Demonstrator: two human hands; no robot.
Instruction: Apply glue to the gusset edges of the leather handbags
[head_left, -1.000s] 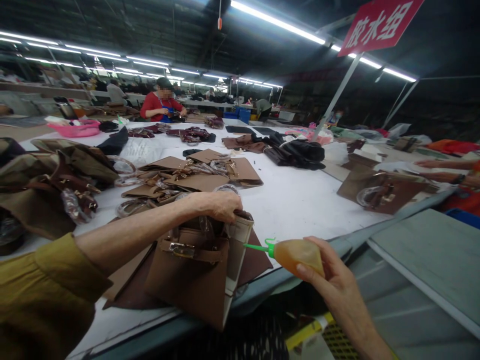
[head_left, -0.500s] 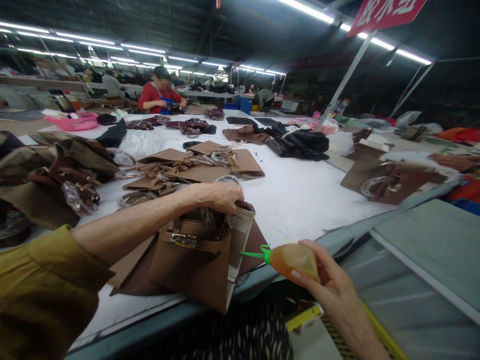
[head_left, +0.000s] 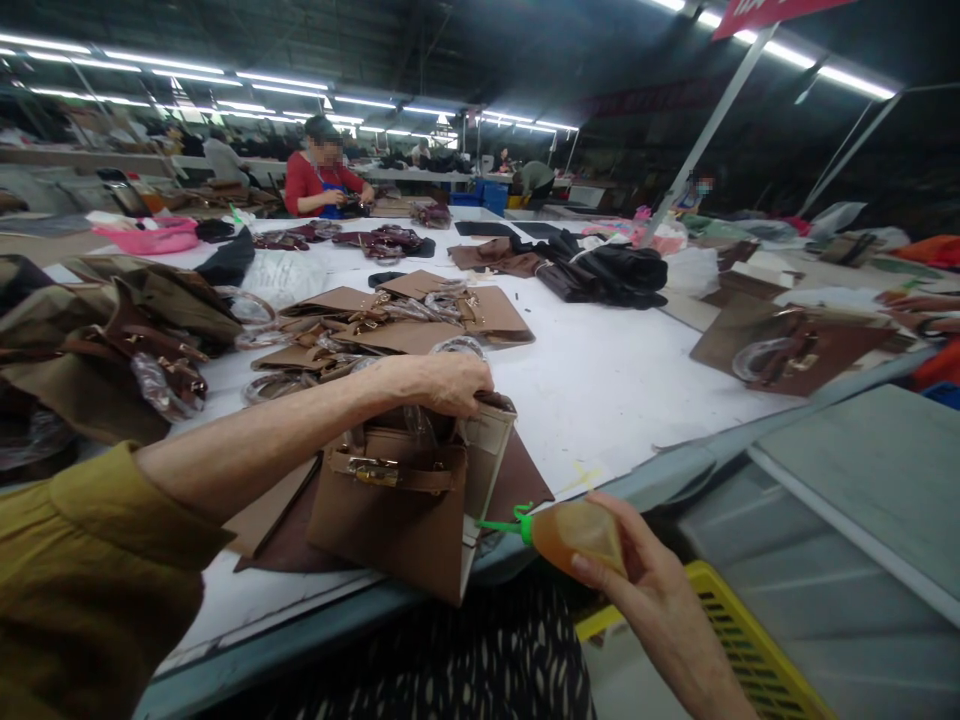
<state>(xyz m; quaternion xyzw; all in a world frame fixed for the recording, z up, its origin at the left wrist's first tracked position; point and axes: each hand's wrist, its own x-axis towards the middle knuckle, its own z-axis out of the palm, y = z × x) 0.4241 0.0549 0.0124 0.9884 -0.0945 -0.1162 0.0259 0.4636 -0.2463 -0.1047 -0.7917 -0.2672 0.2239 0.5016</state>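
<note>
A brown handbag [head_left: 390, 530] with a gold buckle strap stands near the table's front edge, its pale open side facing right. Gripping the top edge of that bag is my left hand [head_left: 454, 382], fingers closed over it. My right hand [head_left: 637, 560] squeezes a glue bottle [head_left: 574, 535] of amber liquid with a green nozzle. The nozzle points left, its tip at the bag's pale side panel; whether it touches I cannot tell. Under the bag lie flat brown pieces [head_left: 281, 530].
Flat brown bags [head_left: 495, 315] with plastic-wrapped handles lie behind on the white table [head_left: 600, 370]. More bags [head_left: 97, 360] are heaped at left, and another bag [head_left: 795, 350] is at right. A yellow crate [head_left: 739, 630] sits below the edge. A person in red [head_left: 322, 175] works across the table.
The bottle in my right hand has moved slightly left and down, its tip now lower along the bag's side. My left hand keeps its grip on the bag. The view has shifted a little.
</note>
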